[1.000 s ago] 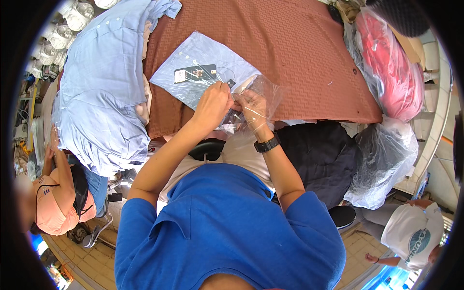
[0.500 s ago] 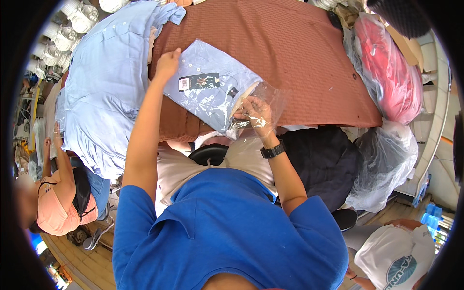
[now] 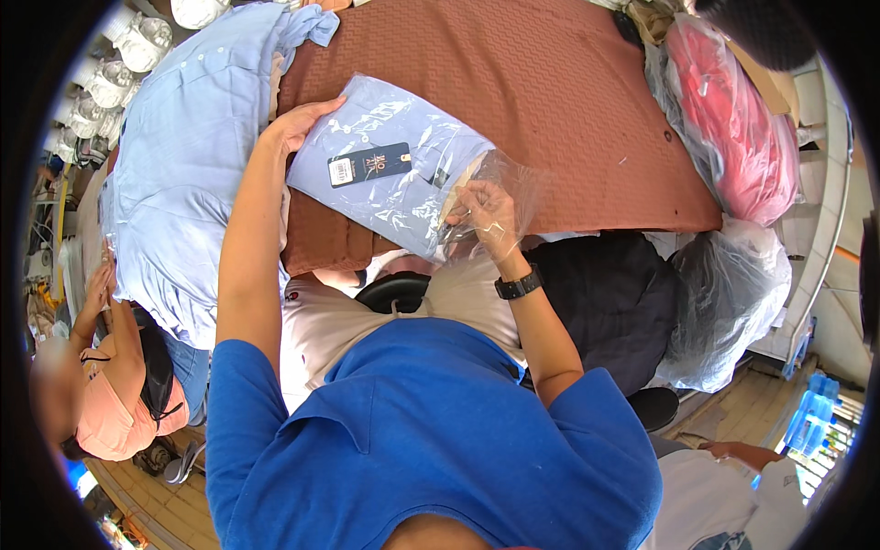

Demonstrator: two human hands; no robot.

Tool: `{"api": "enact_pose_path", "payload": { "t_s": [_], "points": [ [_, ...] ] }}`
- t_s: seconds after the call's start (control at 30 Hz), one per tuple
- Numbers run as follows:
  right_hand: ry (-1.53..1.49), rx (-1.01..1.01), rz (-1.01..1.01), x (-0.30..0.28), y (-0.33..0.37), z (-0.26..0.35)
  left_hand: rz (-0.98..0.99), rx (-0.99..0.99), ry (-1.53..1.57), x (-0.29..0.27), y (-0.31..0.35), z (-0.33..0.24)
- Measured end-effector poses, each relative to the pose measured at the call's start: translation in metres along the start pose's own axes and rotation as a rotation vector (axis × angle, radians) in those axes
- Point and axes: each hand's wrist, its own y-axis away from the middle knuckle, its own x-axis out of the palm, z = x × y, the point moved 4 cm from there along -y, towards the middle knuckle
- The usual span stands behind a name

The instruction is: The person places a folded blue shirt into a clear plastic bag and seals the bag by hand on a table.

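Observation:
A folded light-blue shirt [image 3: 385, 202] lies inside a clear plastic bag [image 3: 524, 179], with a dark hang tag [image 3: 390, 163] on its front. Its far left edge is between the thumb and fingers of my left hand [image 3: 305, 125]. My right hand [image 3: 486, 215] pinches the loose end of the bag at the shirt's right side, near a pale strip at the shirt's edge. The film covers part of my right fingers, so their exact grip is partly hidden. The bagged shirt lies tilted over the near part of the brown cloth [image 3: 568, 119].
Light-blue shirts [image 3: 197, 174] are heaped at the left. Red garments in plastic [image 3: 733, 128] lie at the far right, above a bulging clear bag [image 3: 729, 312]. Dark fabric [image 3: 605, 302] sits beside my lap. Co-workers are at left [image 3: 128, 394] and lower right [image 3: 715, 495].
My left hand has moved slightly left and nearer. The bagged shirt's left part has shifted with it and its hang tag faces up more plainly. My right hand stays almost in place.

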Motion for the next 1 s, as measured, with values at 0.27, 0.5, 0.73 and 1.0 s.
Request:
{"api": "enact_pose_path", "payload": {
  "t_s": [0.27, 0.5, 0.73, 1.0],
  "points": [
    [0.039, -0.025, -0.027, 0.003, 0.005, 0.008, -0.78, 0.718, -0.953, 0.032, 0.016, -0.01],
    [0.056, -0.096, -0.046, 0.0, -0.001, 0.003, -0.853, 0.746, -1.36, 0.086, 0.014, 0.019],
    [-0.022, -0.169, -0.098, 0.006, 0.0, 0.006, -0.513, 0.941, -1.69, 0.167, 0.024, 0.048],
    [0.834, -0.466, -0.184, -0.005, 0.007, 0.04, -0.302, 1.028, -1.308, 0.205, 0.052, 0.044]
  ]
}}
